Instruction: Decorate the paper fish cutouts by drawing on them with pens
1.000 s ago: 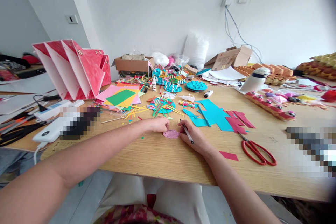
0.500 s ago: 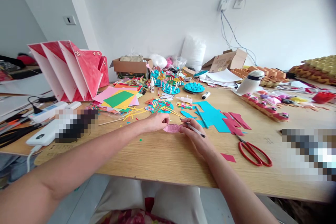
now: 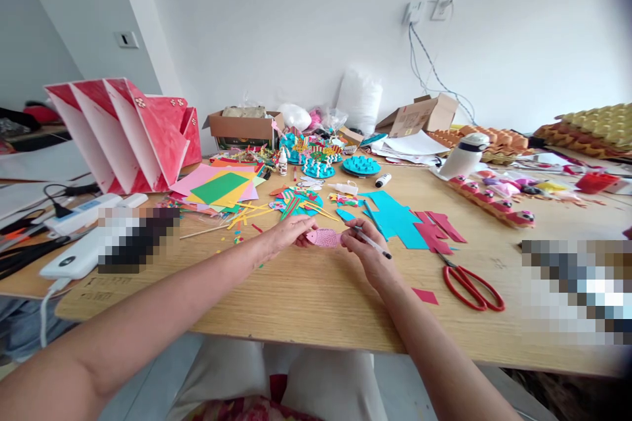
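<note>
A pink paper fish (image 3: 326,237), covered in drawn scales, is held between the two hands near the front of the wooden table (image 3: 296,309); whether it touches the tabletop I cannot tell. The left hand (image 3: 292,231) pinches its head end, the fingers close together. The right hand (image 3: 368,247) grips the tail end and also holds a pen (image 3: 372,243) — its black end points back toward the wrist. Just beyond the right hand lies cut blue paper (image 3: 402,218), with cut red paper (image 3: 428,234) against its right side. Red-handled scissors (image 3: 474,287) rest to the right, their tips by the red paper, and a small red scrap (image 3: 425,296) lies near them. Farther off, left of the fish, a green sheet (image 3: 220,188) tops a stack of coloured paper (image 3: 191,182).
</note>
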`<state>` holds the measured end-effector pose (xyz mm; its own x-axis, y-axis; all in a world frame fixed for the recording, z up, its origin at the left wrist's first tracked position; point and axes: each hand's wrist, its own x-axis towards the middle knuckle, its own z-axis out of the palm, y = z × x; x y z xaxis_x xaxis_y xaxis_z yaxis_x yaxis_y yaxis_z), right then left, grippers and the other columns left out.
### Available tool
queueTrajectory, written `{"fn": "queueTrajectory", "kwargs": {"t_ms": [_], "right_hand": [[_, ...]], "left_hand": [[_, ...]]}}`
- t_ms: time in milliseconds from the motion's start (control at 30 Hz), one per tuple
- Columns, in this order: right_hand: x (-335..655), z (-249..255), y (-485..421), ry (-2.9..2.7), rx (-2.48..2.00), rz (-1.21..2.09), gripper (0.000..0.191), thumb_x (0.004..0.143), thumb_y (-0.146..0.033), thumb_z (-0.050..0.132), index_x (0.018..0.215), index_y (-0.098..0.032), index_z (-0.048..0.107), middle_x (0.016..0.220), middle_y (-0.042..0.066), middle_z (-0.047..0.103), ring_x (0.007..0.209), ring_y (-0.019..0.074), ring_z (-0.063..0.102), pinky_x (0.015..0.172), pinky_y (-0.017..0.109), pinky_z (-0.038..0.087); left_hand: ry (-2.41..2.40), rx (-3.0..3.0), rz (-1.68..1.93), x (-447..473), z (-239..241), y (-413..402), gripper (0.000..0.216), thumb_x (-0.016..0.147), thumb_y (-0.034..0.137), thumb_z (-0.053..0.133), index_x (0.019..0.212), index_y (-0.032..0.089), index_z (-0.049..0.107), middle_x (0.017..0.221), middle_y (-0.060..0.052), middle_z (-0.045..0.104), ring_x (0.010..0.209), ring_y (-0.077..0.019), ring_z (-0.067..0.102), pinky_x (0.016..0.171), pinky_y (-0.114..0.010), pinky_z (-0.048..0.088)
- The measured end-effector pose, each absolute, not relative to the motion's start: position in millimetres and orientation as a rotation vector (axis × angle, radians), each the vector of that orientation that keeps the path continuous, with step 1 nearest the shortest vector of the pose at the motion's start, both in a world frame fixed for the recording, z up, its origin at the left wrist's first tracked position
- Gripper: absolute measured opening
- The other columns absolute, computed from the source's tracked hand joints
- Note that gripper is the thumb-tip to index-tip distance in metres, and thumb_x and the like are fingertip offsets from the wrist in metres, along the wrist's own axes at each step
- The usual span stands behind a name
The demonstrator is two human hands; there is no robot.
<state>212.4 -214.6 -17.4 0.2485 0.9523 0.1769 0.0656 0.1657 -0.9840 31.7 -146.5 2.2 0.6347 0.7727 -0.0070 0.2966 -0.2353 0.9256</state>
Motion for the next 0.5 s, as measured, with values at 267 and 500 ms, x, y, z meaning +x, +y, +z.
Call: {"fn": "queueTrajectory", "kwargs": {"t_ms": [267, 500], "right_hand": [[214.7, -20.9, -214.0, -1.147, -1.221, 0.826, 0.027, 0.064, -0.029, 0.062, 0.087, -0.022, 0.049, 0.058, -0.007, 0.050, 0.055, 0.0121, 0.045, 0.053, 0.025, 0.033], [216.5, -26.2, -210.0, -1.166, -1.236, 0.782, 0.029, 0.065, -0.030, 0.062, 0.089, -0.022, 0.047, 0.058, -0.007, 0.050, 0.054, 0.0120, 0.046, 0.053, 0.024, 0.034]], "left_hand": [[0.917, 1.808, 0.605, 37.8, -5.2, -142.9, 0.017, 0.074, 0.030, 0.055, 0.072, 0.014, 0.056, 0.063, 0.003, 0.054, 0.061, -0.0100, 0.052, 0.059, -0.020, 0.039], [0.934, 1.838, 0.596, 36.1, -0.6, -145.0, 0.011, 0.073, 0.024, 0.052, 0.071, 0.014, 0.056, 0.062, 0.003, 0.053, 0.061, -0.0096, 0.051, 0.058, -0.019, 0.037]]}}
